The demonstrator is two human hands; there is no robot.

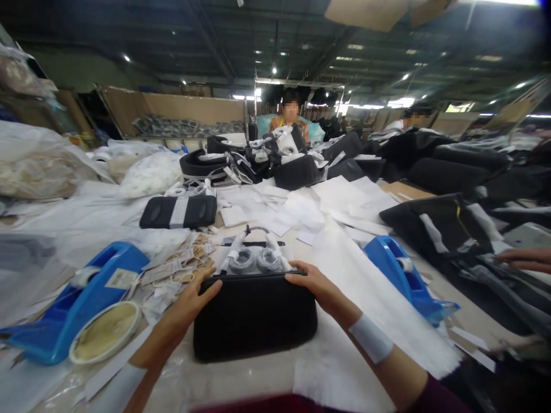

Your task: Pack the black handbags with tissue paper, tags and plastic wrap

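Note:
A black handbag (256,318) stands on the table in front of me, its plain side facing me. My left hand (196,295) grips its upper left corner, thumb on the near side and fingers behind. At the upper right corner my right hand (314,284) holds it the same way. Behind the top edge rise handles (231,252) wrapped in white padding, with two plastic-wrapped rings (269,260) between them. Tags with strings (172,269) lie in a heap beside my left hand. The bag's far side is hidden.
Blue tape dispensers stand left (81,304) and right (398,275). A round tub (105,332) holds something yellowish. Farther back lie a banded black bag (178,211), white sheets (353,198) and piled black bags (297,172). A co-worker's hand (527,259) touches a black bag (434,246).

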